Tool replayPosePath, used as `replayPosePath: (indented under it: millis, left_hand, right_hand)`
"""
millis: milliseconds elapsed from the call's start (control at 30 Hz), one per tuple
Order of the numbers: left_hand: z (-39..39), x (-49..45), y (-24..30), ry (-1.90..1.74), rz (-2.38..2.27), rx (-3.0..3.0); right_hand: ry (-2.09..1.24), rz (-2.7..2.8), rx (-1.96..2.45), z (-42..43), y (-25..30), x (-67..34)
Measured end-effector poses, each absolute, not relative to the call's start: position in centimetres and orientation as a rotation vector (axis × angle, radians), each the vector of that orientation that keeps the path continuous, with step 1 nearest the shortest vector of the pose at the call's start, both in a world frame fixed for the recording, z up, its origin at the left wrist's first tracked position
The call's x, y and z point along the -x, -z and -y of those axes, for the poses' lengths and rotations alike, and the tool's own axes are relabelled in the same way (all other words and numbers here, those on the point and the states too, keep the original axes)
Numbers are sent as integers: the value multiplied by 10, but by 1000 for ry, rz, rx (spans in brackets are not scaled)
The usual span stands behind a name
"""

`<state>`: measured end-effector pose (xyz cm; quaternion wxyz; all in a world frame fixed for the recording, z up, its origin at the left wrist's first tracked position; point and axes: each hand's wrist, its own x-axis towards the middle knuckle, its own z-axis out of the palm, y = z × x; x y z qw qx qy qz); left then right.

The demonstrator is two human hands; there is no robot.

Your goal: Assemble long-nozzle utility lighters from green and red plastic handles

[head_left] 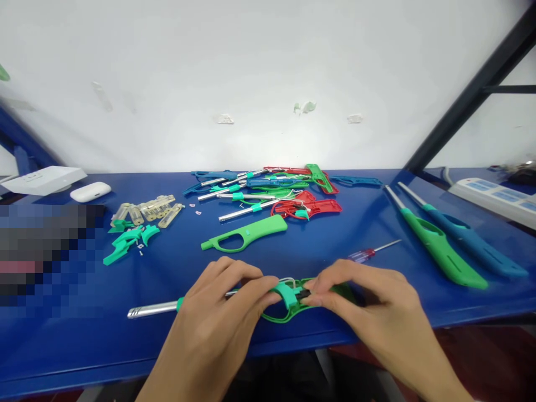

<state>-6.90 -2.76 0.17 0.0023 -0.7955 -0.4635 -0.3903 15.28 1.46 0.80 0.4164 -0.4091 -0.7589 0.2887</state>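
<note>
My left hand [221, 318] is closed, thumb and fingers pinching a teal trigger [288, 296]. Opposite it, my right hand [372, 310] pinches a small black part [303, 293] that meets the trigger's right side. Both hands work over a green lighter handle half [278, 319], which lies opened near the table's front edge and is partly hidden by my fingers. A silver lighter tube [153, 309] sticks out to the left from under my left hand. A white wire [288, 280] loops above the trigger. Just beyond lies a loose green handle half [247, 231].
Opened lighters with red shells [310, 207] pile up at the back. Clear fuel tanks [154, 209] and loose teal triggers [128, 240] lie left. A screwdriver [368, 254], a whole green lighter [444, 251] and a blue lighter [477, 243] are right, near a power strip [494, 195].
</note>
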Motion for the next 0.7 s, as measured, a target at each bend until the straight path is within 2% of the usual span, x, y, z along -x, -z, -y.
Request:
replayPosePath:
  millis: [233, 700]
  left_hand:
    - [25, 71, 0, 1270, 1380, 2546]
    - [22, 67, 6, 1156, 1436, 2577]
  right_hand:
    - [-829, 1910, 1018, -15, -10, -152]
    - [-785, 1936, 991, -13, -10, -153]
